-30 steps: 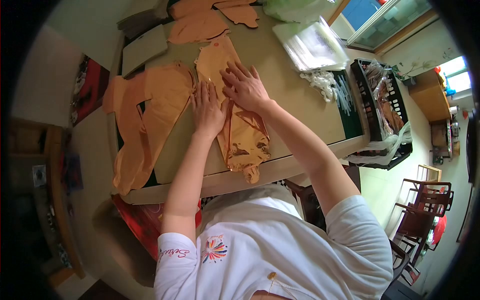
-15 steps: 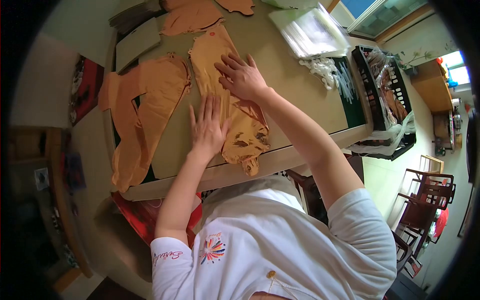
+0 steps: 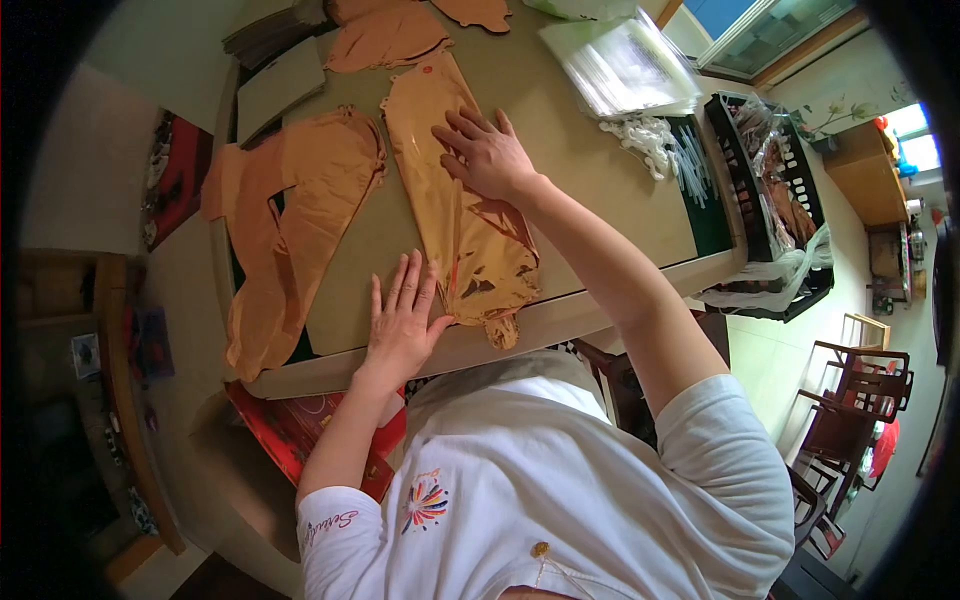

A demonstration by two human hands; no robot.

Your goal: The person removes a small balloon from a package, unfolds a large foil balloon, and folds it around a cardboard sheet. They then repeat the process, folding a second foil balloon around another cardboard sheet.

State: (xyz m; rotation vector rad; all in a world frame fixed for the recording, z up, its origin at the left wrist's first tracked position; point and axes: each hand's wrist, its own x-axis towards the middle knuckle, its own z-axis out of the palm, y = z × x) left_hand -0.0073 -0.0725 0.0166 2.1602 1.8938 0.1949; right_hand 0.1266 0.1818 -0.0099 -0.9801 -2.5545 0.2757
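A flat, shiny orange-gold foil balloon [image 3: 425, 145] lies lengthwise on the table, its lower end crumpled, with a small tab over the table's front edge. My right hand [image 3: 488, 155] rests on its upper half, fingers spread. At the balloon's lower left edge, my left hand [image 3: 400, 325] lies flat with fingers stretched, its thumb tip at the foil. To the left is a stack of similar flat foil balloons [image 3: 330, 190], matte orange and folded over.
More orange foil pieces [image 3: 385, 40] lie at the back. Grey-white card [image 3: 280, 90] sits at the back left. At the right are clear plastic bags [image 3: 625, 65], white ribbon [image 3: 640, 140], pale straws [image 3: 692, 165] and a black crate [image 3: 770, 200] beside the table.
My left hand has slid down the foil balloon toward me, to its lower left edge. My right hand has stayed nearly in place on the upper part.
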